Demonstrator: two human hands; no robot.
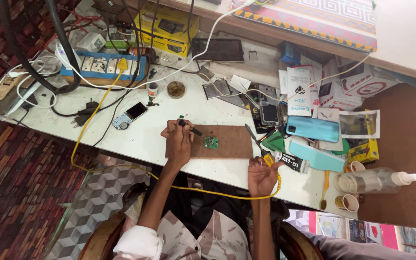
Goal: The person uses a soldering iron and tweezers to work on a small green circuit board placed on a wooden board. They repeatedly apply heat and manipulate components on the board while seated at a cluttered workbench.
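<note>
- Your left hand (178, 139) is closed around a dark pen-like tool (190, 128); its long axis slants down to the right.
- The small green circuit board (211, 142) lies just right of this hand, on the brown mat (232, 144).
- Your right hand (262, 175), farther away, seems to grip a yellow-handled tool (266, 155).

A yellow and black carton (167, 29) is seen at the table's far edge. White boxes (357, 79) with red and black print are stacked far right, beside an upright white packet (299, 91). A small phone (136, 111) is laid screen-up left of centre, its display dark. A black tube (292, 162), possibly adhesive, carries a white label.
</note>
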